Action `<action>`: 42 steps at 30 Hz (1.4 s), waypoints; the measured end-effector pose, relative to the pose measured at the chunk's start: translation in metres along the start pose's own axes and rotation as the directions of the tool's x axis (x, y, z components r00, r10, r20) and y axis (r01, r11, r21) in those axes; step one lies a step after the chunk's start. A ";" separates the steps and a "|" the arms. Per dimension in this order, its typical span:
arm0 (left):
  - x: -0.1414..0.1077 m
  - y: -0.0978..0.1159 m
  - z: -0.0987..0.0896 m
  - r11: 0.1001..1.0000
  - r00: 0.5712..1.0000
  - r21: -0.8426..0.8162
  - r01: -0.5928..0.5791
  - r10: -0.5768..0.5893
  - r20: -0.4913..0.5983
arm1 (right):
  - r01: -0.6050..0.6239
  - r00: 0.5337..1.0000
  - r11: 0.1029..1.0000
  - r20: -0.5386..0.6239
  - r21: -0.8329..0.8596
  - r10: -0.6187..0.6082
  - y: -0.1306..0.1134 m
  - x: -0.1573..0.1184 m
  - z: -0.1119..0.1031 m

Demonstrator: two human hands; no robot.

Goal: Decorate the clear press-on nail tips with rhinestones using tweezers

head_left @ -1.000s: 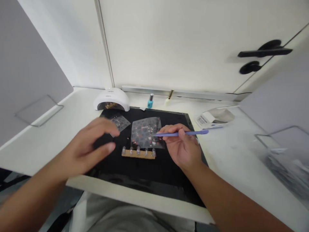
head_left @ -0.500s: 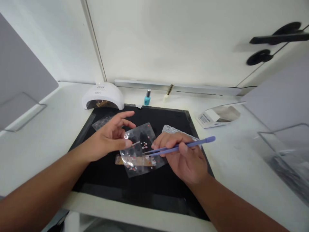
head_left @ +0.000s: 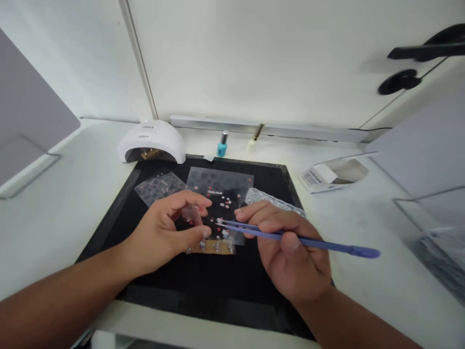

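Purple tweezers (head_left: 276, 234) are gripped in my right hand (head_left: 296, 247), their tips pointing left over a clear sticker sheet (head_left: 232, 184) with small red and white designs. My left hand (head_left: 163, 232) is over the sheet's left part, its fingers curved and thumb apart from the fingertips, with nothing visibly held between them. Beneath the sheet's lower edge lies a gold strip (head_left: 209, 247) bearing small pieces. Another sticker sheet (head_left: 158, 185) lies at the left, partly behind my left hand. Whether the tweezer tips hold anything is too small to tell.
A white lamp (head_left: 152, 138) stands at the back left of the black mat (head_left: 174, 295). Behind the mat are a teal bottle (head_left: 222, 145) and a gold-capped bottle (head_left: 256, 135). A clear textured tray (head_left: 272, 199) lies behind my right hand, and an open box (head_left: 327, 175) sits at the right.
The sticker sheet has gone from tilted in my left hand to lying on the mat. My left hand has let go of it. The tweezers have swung, their rear end now lower and farther right.
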State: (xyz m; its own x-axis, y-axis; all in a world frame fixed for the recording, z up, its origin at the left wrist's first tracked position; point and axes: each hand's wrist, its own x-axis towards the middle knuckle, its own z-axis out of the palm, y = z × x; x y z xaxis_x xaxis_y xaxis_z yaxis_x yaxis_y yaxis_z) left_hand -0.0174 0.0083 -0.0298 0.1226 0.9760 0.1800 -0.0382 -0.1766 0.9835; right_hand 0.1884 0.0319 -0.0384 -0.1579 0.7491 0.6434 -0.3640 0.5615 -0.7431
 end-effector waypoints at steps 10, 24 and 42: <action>-0.001 -0.002 0.001 0.982 0.997 0.176 -0.068 0.061 0.049 | 0.034 0.996 0.999 0.078 -0.005 -0.034 -0.002 -0.003 0.001; 0.005 -0.001 -0.008 0.902 0.929 0.245 -0.357 0.313 0.200 | -0.043 0.987 0.999 0.154 -0.029 0.047 -0.013 0.001 -0.004; 0.006 0.006 -0.011 0.935 0.965 0.264 -0.238 0.196 0.175 | -0.174 0.980 0.985 0.101 -0.003 0.173 -0.015 -0.001 0.001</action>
State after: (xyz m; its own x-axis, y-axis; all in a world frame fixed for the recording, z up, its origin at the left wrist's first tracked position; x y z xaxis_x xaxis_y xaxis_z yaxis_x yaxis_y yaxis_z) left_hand -0.0276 0.0147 -0.0225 0.2847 0.8845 0.3696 0.1965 -0.4312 0.8806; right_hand 0.1931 0.0226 -0.0274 -0.3100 0.7957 0.5203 -0.3286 0.4239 -0.8440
